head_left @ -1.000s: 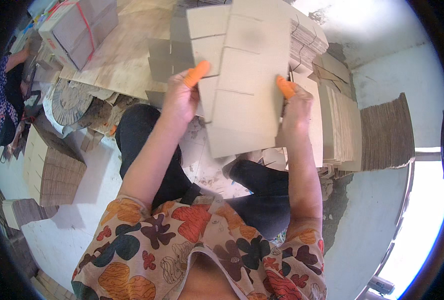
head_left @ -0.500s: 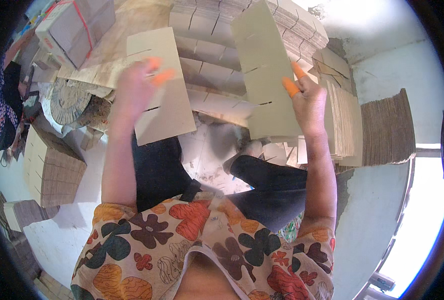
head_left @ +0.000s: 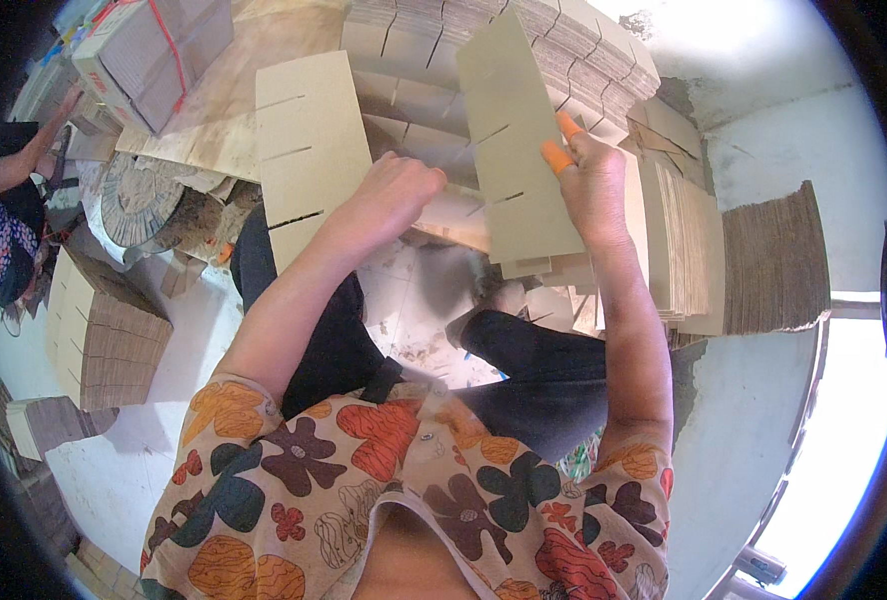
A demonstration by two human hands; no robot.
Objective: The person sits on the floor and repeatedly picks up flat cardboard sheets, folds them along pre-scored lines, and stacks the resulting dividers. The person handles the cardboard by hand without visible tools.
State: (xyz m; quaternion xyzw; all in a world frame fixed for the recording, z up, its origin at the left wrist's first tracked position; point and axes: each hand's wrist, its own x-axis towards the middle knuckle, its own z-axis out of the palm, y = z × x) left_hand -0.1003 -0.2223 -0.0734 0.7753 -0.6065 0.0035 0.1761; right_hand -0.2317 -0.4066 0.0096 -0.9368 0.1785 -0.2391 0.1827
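My right hand, with orange covers on its finger and thumb, grips the right edge of a slotted cardboard sheet. This pale sheet stands tilted, with short slits along it. My left hand is curled closed between that sheet and another slotted cardboard sheet on the left. Its fingertips are turned away, so what they hold, if anything, is hidden. Behind the left hand run rows of slotted cardboard strips.
Stacked slotted cardboard rises behind my right hand, and more cardboard stacks stand by the right wall. A taped carton sits on a wooden board. At far left are another person's arm and a cardboard bundle.
My left hand has moved right, off the left sheet, and curled closed. My right hand and its sheet have shifted slightly left. The other person's arm has come into view at far left.
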